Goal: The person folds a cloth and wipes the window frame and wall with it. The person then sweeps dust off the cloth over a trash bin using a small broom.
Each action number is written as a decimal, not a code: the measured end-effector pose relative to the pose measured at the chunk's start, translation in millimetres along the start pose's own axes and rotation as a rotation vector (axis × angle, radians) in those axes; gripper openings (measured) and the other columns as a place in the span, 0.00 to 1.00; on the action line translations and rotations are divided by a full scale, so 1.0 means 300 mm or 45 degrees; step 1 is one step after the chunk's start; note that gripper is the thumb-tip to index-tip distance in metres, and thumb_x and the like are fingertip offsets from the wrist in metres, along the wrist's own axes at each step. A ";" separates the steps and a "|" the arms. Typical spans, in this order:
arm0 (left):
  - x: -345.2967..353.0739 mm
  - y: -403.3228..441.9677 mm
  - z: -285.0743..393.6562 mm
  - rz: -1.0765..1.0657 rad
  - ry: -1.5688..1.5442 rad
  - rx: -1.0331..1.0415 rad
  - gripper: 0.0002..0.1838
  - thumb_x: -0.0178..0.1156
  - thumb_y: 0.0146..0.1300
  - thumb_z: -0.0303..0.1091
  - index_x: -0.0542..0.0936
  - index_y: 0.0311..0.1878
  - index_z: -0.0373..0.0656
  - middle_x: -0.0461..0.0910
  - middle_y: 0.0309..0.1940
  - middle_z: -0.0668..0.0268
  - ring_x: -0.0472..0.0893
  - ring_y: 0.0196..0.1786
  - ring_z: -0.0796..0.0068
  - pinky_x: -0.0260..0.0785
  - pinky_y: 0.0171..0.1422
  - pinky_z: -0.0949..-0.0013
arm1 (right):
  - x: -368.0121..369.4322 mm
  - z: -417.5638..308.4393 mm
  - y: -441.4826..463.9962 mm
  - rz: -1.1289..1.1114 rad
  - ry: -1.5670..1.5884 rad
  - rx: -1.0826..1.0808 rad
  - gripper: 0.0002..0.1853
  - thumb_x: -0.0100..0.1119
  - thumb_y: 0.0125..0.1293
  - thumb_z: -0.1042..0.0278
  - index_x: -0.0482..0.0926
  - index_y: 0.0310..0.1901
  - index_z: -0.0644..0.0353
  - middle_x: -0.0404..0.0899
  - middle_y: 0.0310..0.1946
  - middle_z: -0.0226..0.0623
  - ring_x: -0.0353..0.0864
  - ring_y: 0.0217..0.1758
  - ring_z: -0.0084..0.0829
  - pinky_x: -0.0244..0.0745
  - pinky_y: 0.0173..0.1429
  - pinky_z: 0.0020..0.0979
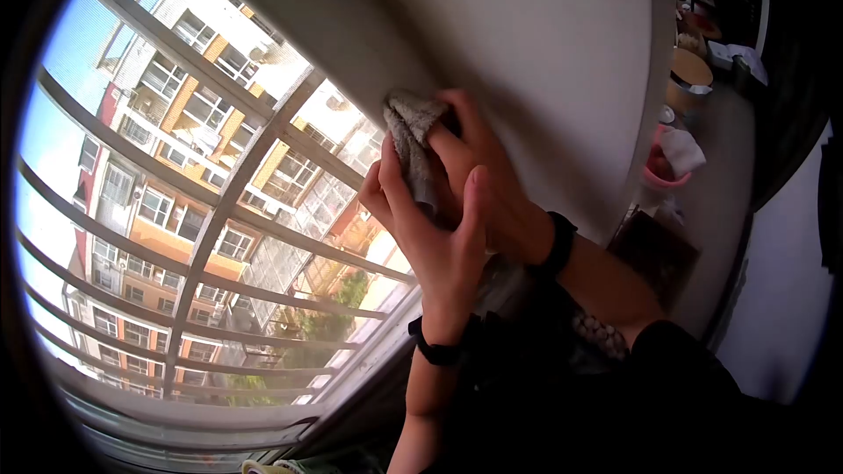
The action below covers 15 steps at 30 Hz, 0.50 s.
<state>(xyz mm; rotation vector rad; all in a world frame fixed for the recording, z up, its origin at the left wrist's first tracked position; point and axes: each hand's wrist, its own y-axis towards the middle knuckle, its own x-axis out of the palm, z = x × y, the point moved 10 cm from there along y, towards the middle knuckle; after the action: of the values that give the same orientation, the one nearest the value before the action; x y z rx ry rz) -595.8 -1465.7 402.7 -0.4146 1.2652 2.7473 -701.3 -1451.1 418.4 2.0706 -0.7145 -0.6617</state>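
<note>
A grey cloth is bunched between my two hands, against the pale wall beside the window. My left hand has its fingers curled on the cloth's lower left side, with the thumb sticking up. Just beyond it, my right hand grips the cloth from the right, fingers bent around its upper part. Both wrists wear black bands. Part of the cloth is hidden behind the fingers.
A barred window fills the left side, with buildings outside. The pale wall ends at an edge on the right. Beyond stand a pink basin, a round tan container and other items. A dark box lies lower right.
</note>
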 end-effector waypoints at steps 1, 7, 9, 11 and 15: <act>-0.006 0.013 -0.014 -0.016 0.079 0.005 0.42 0.73 0.62 0.39 0.65 0.75 0.41 0.61 0.64 0.52 0.65 0.66 0.56 0.62 0.71 0.59 | 0.024 0.029 0.001 -0.050 0.086 0.061 0.19 0.59 0.63 0.70 0.75 0.55 0.69 0.71 0.52 0.55 0.78 0.52 0.52 0.77 0.54 0.43; 0.044 -0.054 -0.104 -0.146 0.240 0.036 0.42 0.76 0.58 0.36 0.69 0.76 0.48 0.60 0.64 0.53 0.69 0.60 0.58 0.68 0.64 0.61 | 0.085 0.156 -0.114 -0.014 0.150 0.144 0.19 0.60 0.64 0.70 0.77 0.56 0.67 0.73 0.51 0.54 0.78 0.53 0.51 0.76 0.53 0.42; 0.064 -0.100 -0.141 -0.180 0.276 -0.001 0.40 0.73 0.60 0.31 0.69 0.76 0.45 0.61 0.64 0.58 0.70 0.62 0.63 0.68 0.67 0.62 | 0.091 0.192 -0.172 0.026 0.185 0.161 0.19 0.61 0.64 0.69 0.78 0.55 0.66 0.75 0.50 0.52 0.79 0.51 0.51 0.77 0.51 0.42; 0.092 -0.159 -0.189 -0.269 0.329 -0.036 0.45 0.74 0.58 0.32 0.65 0.78 0.44 0.58 0.67 0.54 0.68 0.65 0.58 0.66 0.69 0.58 | 0.106 0.222 -0.229 0.049 0.171 0.187 0.18 0.62 0.64 0.68 0.79 0.54 0.65 0.77 0.48 0.50 0.80 0.48 0.51 0.78 0.49 0.42; 0.112 -0.174 -0.136 -0.281 0.480 -0.048 0.57 0.79 0.52 0.38 0.54 0.81 0.44 0.55 0.69 0.47 0.58 0.73 0.46 0.58 0.75 0.49 | 0.095 0.205 -0.229 0.189 0.107 0.079 0.17 0.62 0.64 0.66 0.80 0.52 0.63 0.77 0.44 0.47 0.81 0.42 0.49 0.78 0.42 0.42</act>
<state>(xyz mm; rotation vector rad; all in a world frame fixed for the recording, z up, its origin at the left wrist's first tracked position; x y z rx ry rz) -609.5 -1463.6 329.9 -1.0478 1.1516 2.5855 -705.4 -1469.3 323.7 2.0647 -0.8401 -0.4717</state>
